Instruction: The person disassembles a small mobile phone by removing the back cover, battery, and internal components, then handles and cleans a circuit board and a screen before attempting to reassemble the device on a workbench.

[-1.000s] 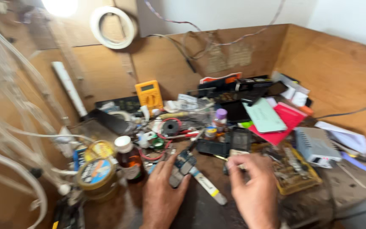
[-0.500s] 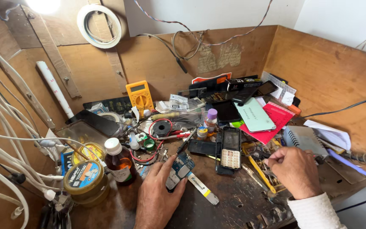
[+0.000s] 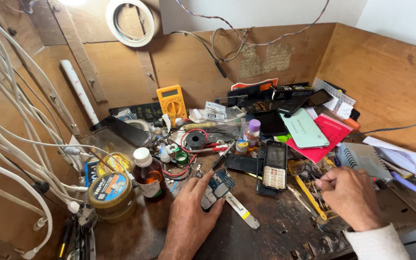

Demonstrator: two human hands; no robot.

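Note:
My left hand [image 3: 187,216] rests on the dark workbench and holds a small blue circuit board [image 3: 217,187] between thumb and fingers. A white flat tool with a yellow band [image 3: 242,211] lies just right of that hand. My right hand [image 3: 350,195] sits to the right with its fingers curled over small parts by a yellow strip [image 3: 308,195]; what it pinches is hidden. Between the hands lies an opened black keypad phone [image 3: 274,167].
A brown bottle with a white cap [image 3: 146,173] and round tins [image 3: 109,190] stand at left beside white cables [image 3: 20,144]. A yellow multimeter [image 3: 171,102] leans at the back. Phones, a red booklet [image 3: 326,135] and a grey box [image 3: 362,159] crowd the right. Wooden walls enclose the bench.
My right hand has moved from beside the left hand out to the right, over the small parts. The left hand stays on the circuit board.

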